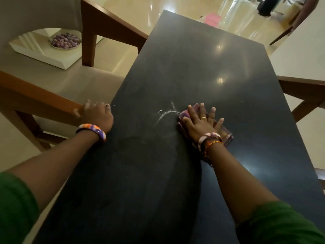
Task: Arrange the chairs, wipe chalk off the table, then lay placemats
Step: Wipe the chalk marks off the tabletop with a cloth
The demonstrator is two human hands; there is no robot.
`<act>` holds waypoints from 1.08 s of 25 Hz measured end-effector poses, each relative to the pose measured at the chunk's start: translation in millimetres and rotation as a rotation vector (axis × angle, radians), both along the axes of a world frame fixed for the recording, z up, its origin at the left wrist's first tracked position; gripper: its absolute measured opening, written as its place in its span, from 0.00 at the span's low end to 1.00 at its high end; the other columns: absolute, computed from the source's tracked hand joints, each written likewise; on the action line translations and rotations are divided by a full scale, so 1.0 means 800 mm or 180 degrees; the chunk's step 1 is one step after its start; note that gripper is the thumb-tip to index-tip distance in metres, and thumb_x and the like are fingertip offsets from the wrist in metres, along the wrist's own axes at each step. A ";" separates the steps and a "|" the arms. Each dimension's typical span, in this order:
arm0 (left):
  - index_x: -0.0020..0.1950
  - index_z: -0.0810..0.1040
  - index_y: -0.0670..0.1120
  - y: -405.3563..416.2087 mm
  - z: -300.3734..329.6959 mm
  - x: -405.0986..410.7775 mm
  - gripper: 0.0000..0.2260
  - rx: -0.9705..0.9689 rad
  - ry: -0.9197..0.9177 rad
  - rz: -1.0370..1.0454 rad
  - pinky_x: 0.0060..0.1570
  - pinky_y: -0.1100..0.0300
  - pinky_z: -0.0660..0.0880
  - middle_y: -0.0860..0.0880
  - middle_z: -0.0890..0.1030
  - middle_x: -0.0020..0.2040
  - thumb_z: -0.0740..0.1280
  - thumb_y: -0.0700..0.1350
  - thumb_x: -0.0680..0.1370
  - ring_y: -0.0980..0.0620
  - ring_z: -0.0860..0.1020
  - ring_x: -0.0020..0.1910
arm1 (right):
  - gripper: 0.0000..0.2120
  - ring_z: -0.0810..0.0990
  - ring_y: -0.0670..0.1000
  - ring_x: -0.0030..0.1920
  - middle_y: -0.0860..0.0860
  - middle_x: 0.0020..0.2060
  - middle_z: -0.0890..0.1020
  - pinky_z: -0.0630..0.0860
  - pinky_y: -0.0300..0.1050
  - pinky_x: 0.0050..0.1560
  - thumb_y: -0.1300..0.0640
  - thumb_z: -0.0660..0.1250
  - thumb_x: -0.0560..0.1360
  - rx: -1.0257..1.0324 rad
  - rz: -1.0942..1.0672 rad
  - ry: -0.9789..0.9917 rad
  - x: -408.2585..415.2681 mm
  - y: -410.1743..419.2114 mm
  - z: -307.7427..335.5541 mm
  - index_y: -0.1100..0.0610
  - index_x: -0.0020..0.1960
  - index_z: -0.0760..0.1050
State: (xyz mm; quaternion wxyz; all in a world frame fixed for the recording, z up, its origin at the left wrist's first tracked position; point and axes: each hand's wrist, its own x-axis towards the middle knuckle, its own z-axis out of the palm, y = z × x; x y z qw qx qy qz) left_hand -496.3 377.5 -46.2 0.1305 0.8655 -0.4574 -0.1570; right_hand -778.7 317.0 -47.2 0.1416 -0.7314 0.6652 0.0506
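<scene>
Grip: our right hand [202, 123] presses flat, fingers spread, on a folded purple cloth [223, 134]; our left hand [97, 115] curls over the table edge.
Chalk: white curved marks [167, 114] just left of the cloth.
Table: long glossy black top [202, 67].
Chairs: brown wooden chair [44, 97] at left.

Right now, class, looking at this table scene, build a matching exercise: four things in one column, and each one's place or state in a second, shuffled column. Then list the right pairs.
Things
1. left hand
2. right hand
3. chalk marks
4. bowl of purple pieces

Places or states
A. pressed flat on the folded cloth
B. on the white stepped stand
C. gripping the black table at its left edge
D. just left of the cloth, not yet wiped

Pairs: 1-C, 2-A, 3-D, 4-B
</scene>
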 end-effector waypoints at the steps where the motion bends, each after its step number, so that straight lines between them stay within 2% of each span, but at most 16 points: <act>1: 0.60 0.74 0.40 0.002 -0.005 0.011 0.17 0.0128 -0.0093 -0.0035 0.69 0.44 0.52 0.39 0.72 0.65 0.51 0.47 0.82 0.42 0.62 0.71 | 0.28 0.33 0.58 0.75 0.47 0.76 0.37 0.33 0.64 0.71 0.35 0.45 0.78 -0.0051 -0.0127 0.0035 0.009 0.002 -0.003 0.38 0.75 0.43; 3: 0.57 0.76 0.41 0.007 -0.013 0.015 0.16 0.0122 -0.0226 -0.0105 0.69 0.43 0.51 0.40 0.74 0.62 0.51 0.47 0.82 0.43 0.62 0.70 | 0.31 0.33 0.57 0.74 0.46 0.75 0.36 0.32 0.60 0.71 0.31 0.44 0.75 -0.0112 0.0106 -0.0023 0.032 0.037 -0.006 0.39 0.75 0.40; 5: 0.59 0.75 0.41 0.007 -0.015 0.011 0.17 0.0094 -0.0234 -0.0125 0.70 0.43 0.47 0.41 0.73 0.64 0.51 0.47 0.82 0.45 0.59 0.72 | 0.33 0.30 0.55 0.73 0.44 0.73 0.32 0.30 0.56 0.69 0.29 0.39 0.73 -0.0222 0.0607 -0.0091 0.050 0.097 -0.007 0.38 0.74 0.37; 7: 0.60 0.74 0.41 0.006 -0.015 0.010 0.17 0.0092 -0.0227 -0.0160 0.70 0.43 0.46 0.42 0.74 0.64 0.51 0.47 0.82 0.46 0.58 0.73 | 0.33 0.30 0.52 0.73 0.41 0.72 0.32 0.31 0.52 0.70 0.32 0.33 0.70 -0.0212 0.0954 -0.0105 0.058 0.144 -0.008 0.39 0.73 0.33; 8: 0.60 0.74 0.42 0.005 -0.017 0.012 0.17 0.0083 -0.0237 -0.0175 0.70 0.43 0.46 0.43 0.74 0.64 0.51 0.47 0.82 0.46 0.58 0.73 | 0.33 0.33 0.52 0.74 0.41 0.73 0.34 0.33 0.51 0.72 0.33 0.34 0.71 -0.0260 0.0946 -0.0163 0.055 0.146 -0.008 0.41 0.73 0.34; 9: 0.60 0.74 0.43 0.004 -0.019 0.013 0.17 0.0072 -0.0252 -0.0174 0.70 0.43 0.46 0.43 0.74 0.64 0.50 0.47 0.82 0.47 0.59 0.73 | 0.33 0.38 0.52 0.76 0.43 0.75 0.39 0.37 0.50 0.73 0.35 0.39 0.74 -0.0350 0.0773 -0.0285 0.050 0.131 -0.007 0.44 0.75 0.37; 11: 0.60 0.75 0.44 0.004 -0.021 0.013 0.17 0.0072 -0.0268 -0.0156 0.69 0.42 0.46 0.44 0.75 0.63 0.50 0.47 0.81 0.47 0.59 0.72 | 0.31 0.47 0.54 0.76 0.50 0.77 0.51 0.43 0.51 0.74 0.43 0.50 0.79 -0.0509 -0.0058 -0.0539 0.039 0.073 -0.006 0.52 0.77 0.46; 13: 0.59 0.75 0.44 0.004 -0.021 0.012 0.16 0.0016 -0.0294 -0.0149 0.69 0.41 0.46 0.44 0.76 0.62 0.50 0.47 0.81 0.47 0.60 0.72 | 0.28 0.49 0.56 0.76 0.54 0.77 0.53 0.44 0.54 0.75 0.49 0.52 0.81 -0.0480 -0.0920 -0.0556 0.030 0.004 -0.002 0.57 0.77 0.50; 14: 0.58 0.76 0.44 0.004 -0.020 0.011 0.16 -0.0038 -0.0293 -0.0128 0.69 0.42 0.46 0.44 0.76 0.61 0.51 0.47 0.81 0.47 0.61 0.71 | 0.27 0.48 0.56 0.76 0.54 0.77 0.53 0.43 0.55 0.75 0.49 0.51 0.81 -0.0435 -0.1109 -0.0474 0.031 -0.023 -0.001 0.57 0.77 0.51; 18: 0.56 0.77 0.43 0.005 -0.020 0.010 0.12 -0.0318 -0.0301 -0.0005 0.69 0.43 0.47 0.44 0.76 0.61 0.55 0.43 0.80 0.47 0.62 0.71 | 0.24 0.48 0.56 0.76 0.52 0.77 0.53 0.42 0.53 0.75 0.51 0.50 0.82 -0.0363 -0.0862 -0.0596 0.076 -0.047 -0.004 0.55 0.77 0.53; 20: 0.57 0.76 0.43 0.006 -0.022 0.011 0.11 -0.0497 -0.0324 0.0078 0.69 0.43 0.48 0.44 0.72 0.67 0.59 0.39 0.77 0.47 0.57 0.73 | 0.24 0.47 0.56 0.76 0.51 0.77 0.52 0.43 0.52 0.75 0.51 0.51 0.82 -0.0376 -0.0697 -0.0786 0.115 -0.032 -0.002 0.54 0.77 0.53; 22: 0.61 0.74 0.43 0.010 -0.023 0.010 0.15 -0.0726 -0.0282 0.0348 0.69 0.43 0.48 0.44 0.60 0.75 0.61 0.36 0.74 0.45 0.50 0.75 | 0.25 0.47 0.55 0.76 0.51 0.77 0.52 0.43 0.52 0.75 0.50 0.51 0.82 -0.0373 -0.0446 -0.0863 0.163 -0.020 -0.001 0.54 0.77 0.52; 25: 0.73 0.60 0.45 0.026 -0.015 0.007 0.28 -0.0637 0.0135 0.1077 0.70 0.42 0.48 0.43 0.44 0.77 0.63 0.36 0.74 0.42 0.44 0.75 | 0.25 0.46 0.54 0.76 0.51 0.77 0.52 0.40 0.51 0.74 0.50 0.51 0.82 -0.0393 0.0261 -0.0900 0.238 -0.005 -0.005 0.53 0.77 0.52; 27: 0.76 0.49 0.46 0.048 -0.013 0.007 0.34 -0.0128 0.0543 0.1480 0.71 0.42 0.50 0.42 0.42 0.77 0.63 0.38 0.75 0.40 0.47 0.75 | 0.24 0.47 0.53 0.76 0.51 0.76 0.53 0.40 0.49 0.74 0.53 0.52 0.82 -0.0396 0.0778 -0.0997 0.265 0.011 -0.004 0.54 0.76 0.54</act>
